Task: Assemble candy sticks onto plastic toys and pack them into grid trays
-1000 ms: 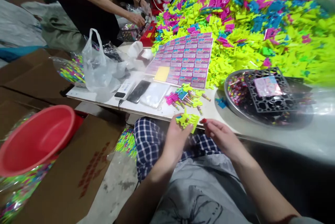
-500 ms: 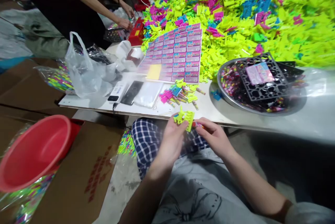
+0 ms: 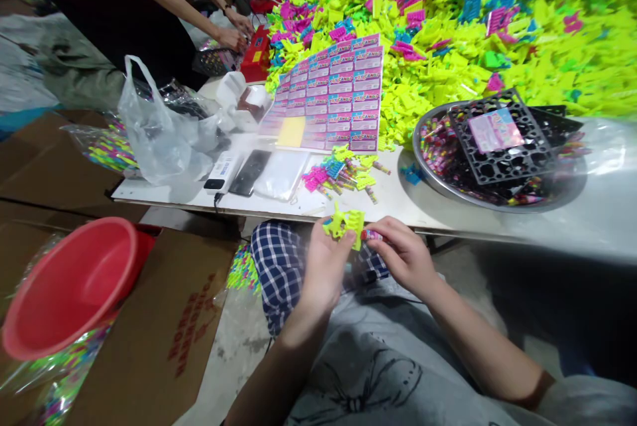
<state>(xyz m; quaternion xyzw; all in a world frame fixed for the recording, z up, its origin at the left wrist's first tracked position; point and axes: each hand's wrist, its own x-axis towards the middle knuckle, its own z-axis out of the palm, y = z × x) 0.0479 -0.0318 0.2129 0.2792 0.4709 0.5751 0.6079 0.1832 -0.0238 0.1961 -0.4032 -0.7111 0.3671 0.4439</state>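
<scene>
Just below the near edge of the white surface, I see my left hand clamped on a neon-yellow plastic toy piece, thumb and fingers pinching it from beneath so it stands above the hand. Right beside it, my right hand is closed on a small red-tipped stick, whose tip is touching or almost touching the right edge of the yellow piece; I cannot tell which. Both hands hover over my lap, above the checked cloth.

Beyond my hands, on the surface, lies a small cluster of pink, blue and yellow pieces. Farther beyond that is a printed sheet of pink labels, and behind it a huge heap of neon plastic pieces. Ahead and to the right of my right hand sits a round metal tray with a black grid frame resting on it. Ahead and to the left of my left hand are a dark phone, a clear plastic bag and a white power bank. Far left and lower, a red basin rests on cardboard. Far ahead to the left, another person's hands work near a red device.
</scene>
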